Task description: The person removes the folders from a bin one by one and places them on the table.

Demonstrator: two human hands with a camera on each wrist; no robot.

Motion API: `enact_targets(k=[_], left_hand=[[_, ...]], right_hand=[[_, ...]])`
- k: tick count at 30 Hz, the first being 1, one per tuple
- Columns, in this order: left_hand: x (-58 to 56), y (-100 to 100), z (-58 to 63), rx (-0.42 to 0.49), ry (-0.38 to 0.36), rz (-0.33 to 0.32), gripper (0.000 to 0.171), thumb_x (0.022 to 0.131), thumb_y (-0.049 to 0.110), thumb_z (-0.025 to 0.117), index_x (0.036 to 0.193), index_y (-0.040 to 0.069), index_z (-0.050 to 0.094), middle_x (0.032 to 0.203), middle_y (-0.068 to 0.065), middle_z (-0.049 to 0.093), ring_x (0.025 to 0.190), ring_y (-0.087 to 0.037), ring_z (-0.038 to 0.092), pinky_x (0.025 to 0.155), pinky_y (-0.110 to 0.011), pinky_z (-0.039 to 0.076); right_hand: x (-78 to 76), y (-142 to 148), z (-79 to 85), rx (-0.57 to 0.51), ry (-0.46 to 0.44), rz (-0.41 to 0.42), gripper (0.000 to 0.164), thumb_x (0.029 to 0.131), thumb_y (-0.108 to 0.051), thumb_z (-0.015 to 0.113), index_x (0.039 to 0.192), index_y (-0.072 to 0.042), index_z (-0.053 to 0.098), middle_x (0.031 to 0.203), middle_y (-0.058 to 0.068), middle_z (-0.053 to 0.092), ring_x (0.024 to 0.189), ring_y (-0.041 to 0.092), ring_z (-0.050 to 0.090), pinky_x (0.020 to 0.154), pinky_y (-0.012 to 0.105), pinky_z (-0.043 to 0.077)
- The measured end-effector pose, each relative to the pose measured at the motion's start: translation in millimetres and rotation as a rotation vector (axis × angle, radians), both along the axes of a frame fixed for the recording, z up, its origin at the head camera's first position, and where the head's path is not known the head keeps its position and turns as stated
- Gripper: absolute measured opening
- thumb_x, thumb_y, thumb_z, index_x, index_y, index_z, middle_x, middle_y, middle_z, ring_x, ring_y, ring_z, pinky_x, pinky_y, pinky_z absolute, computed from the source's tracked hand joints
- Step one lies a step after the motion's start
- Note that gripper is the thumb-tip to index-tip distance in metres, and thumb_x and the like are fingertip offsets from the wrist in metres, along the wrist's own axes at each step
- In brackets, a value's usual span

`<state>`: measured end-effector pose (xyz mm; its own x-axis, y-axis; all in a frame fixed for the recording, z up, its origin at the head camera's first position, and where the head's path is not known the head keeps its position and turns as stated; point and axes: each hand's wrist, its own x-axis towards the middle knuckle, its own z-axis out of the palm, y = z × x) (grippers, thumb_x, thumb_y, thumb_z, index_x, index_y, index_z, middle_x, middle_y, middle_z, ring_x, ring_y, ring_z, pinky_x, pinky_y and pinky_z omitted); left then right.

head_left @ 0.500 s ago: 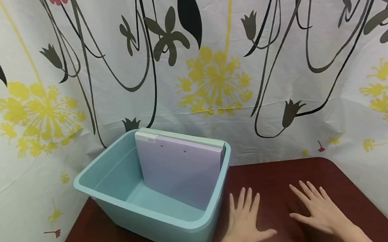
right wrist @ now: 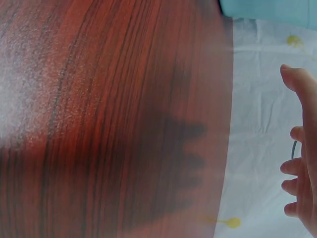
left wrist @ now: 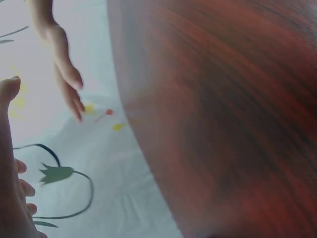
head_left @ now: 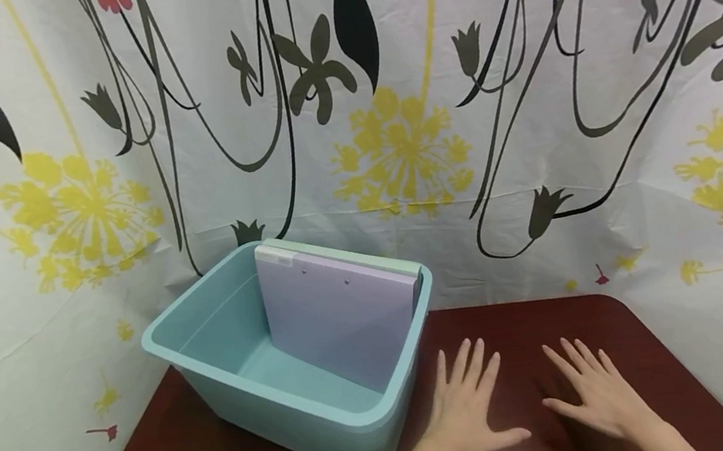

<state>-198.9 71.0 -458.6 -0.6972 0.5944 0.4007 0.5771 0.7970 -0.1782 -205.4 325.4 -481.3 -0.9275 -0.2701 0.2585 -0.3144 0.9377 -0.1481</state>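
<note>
My left hand (head_left: 463, 413), its fingers straight and spread, is over the table just right of a light blue plastic tub (head_left: 288, 439). Farther right, my right hand (head_left: 597, 393) is spread the same way, and neither hand holds anything. Inside the tub a lilac clipboard or folder (head_left: 340, 314) leans upright against the far wall. Behind it the edge of a pale green one (head_left: 352, 254) shows. In the right wrist view, finger shadows lie on the wood beside the right hand (right wrist: 304, 158), and a corner of the tub (right wrist: 272, 11) shows at the top.
The dark red-brown wooden table (head_left: 518, 334) has a rounded far right corner. A white cloth (head_left: 522, 77) printed with flowers hangs behind the table and along both sides, close to its edges. The tub takes up the table's left part.
My left hand has shifted slightly right and forward, away from the tub. The right hand has hardly moved. The head view has shifted a little; the tub stands where it was.
</note>
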Motion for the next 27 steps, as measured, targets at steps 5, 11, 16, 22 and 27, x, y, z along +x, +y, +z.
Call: enact_targets(k=[5,11,16,22,27], left_hand=[[10.6,-3.3,15.6,0.032,0.043,-0.074,0.098,0.072,0.082,0.03,0.147,0.021,0.013,0.152,-0.005,0.006,0.139,-0.026,-0.001,0.105,-0.053,0.018],[22.8,-11.4,30.4,0.158,0.187,-0.211,0.104,0.067,0.079,0.045,0.146,0.017,0.017,0.152,-0.007,0.01,0.139,-0.026,0.005,0.105,-0.052,0.021],[31.4,-16.0,45.9,0.155,0.227,-0.228,0.105,0.066,0.079,0.044,0.146,0.016,0.018,0.151,-0.008,0.013,0.139,-0.024,0.007,0.105,-0.05,0.022],[42.6,-36.8,73.9,0.185,0.217,-0.238,0.102,0.066,0.077,0.049,0.144,0.016,0.024,0.149,-0.006,0.022,0.138,-0.021,0.014,0.105,-0.046,0.025],[49.7,-69.7,96.3,0.233,0.201,-0.26,0.103,0.066,0.073,0.054,0.144,0.014,0.024,0.149,-0.005,0.022,0.137,-0.02,0.017,0.106,-0.045,0.024]], right_hand=[[1.3,0.0,-0.2,-0.008,-0.003,0.005,0.079,0.078,-0.051,0.061,0.143,-0.02,0.028,0.14,0.028,0.03,0.128,0.046,0.025,0.095,0.064,0.018],[4.2,4.1,-2.9,-0.017,-0.006,-0.002,0.08,0.079,-0.051,0.061,0.144,-0.021,0.025,0.14,0.029,0.029,0.129,0.046,0.023,0.095,0.064,0.017],[5.1,5.5,-3.7,-0.026,0.014,0.007,0.08,0.079,-0.05,0.061,0.144,-0.022,0.024,0.139,0.029,0.03,0.131,0.044,0.02,0.096,0.064,0.016],[4.9,7.5,-4.0,-0.013,0.027,0.012,0.081,0.079,-0.05,0.061,0.145,-0.023,0.023,0.139,0.029,0.03,0.133,0.042,0.017,0.097,0.064,0.015],[6.2,10.6,-3.6,-0.003,0.04,0.015,0.081,0.079,-0.049,0.061,0.145,-0.023,0.022,0.138,0.028,0.031,0.134,0.04,0.016,0.097,0.063,0.016]])
